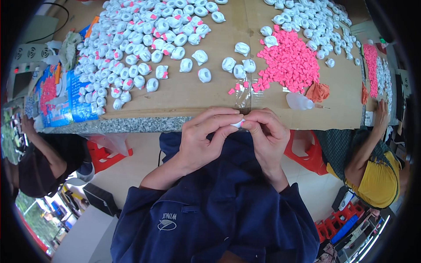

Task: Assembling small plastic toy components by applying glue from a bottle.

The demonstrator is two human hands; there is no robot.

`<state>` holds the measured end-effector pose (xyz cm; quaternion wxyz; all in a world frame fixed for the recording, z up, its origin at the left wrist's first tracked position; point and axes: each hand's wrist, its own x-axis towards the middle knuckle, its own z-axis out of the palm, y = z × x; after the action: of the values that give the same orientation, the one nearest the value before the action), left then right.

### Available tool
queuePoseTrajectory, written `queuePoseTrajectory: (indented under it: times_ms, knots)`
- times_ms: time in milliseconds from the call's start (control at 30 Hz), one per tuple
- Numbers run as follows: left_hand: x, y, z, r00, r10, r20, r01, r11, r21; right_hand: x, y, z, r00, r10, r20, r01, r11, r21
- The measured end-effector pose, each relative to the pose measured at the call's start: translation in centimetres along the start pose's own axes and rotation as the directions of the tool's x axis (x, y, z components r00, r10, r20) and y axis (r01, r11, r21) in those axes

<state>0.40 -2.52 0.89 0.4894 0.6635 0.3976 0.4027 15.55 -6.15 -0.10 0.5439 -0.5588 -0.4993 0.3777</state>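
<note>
My left hand (207,136) and my right hand (268,136) meet at the table's front edge. Their fingertips pinch a small white plastic piece (237,124) between them. A trace of pink shows at its right end by my right thumb, and the fingers cover most of the rest. Beyond my left hand spreads a big heap of rounded white pieces (152,85) with oval openings, some with pink bits in them. Past my right hand lies a pile of small pink pieces (289,61). A few loose white pieces (228,64) sit between the two.
More white pieces (320,24) lie at the far right. Near the pink pile are a translucent bottle (299,101) and an orange cloth (318,92). Cardboard (175,98) covers the granite-edged table. People work at the left (44,162) and right (372,175); red stools (307,153) stand below.
</note>
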Motion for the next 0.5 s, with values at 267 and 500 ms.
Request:
queuePoseTrajectory:
  times_ms: [267, 500]
  knots:
    - [1.2, -0.4, -2.0, 0.991, -0.02, -0.134, 0.053, 0.966, 0.254, 0.8, -0.8, 0.5, 1.0, -0.004, -0.016, 0.002, 0.991, -0.134]
    - [5.7, -1.4, -3.9, 0.93, 0.276, -0.241, -0.034, 0.72, 0.693, -1.5, 1.0, -4.2, 0.791, -0.466, -0.397, 0.28, 0.852, -0.442]
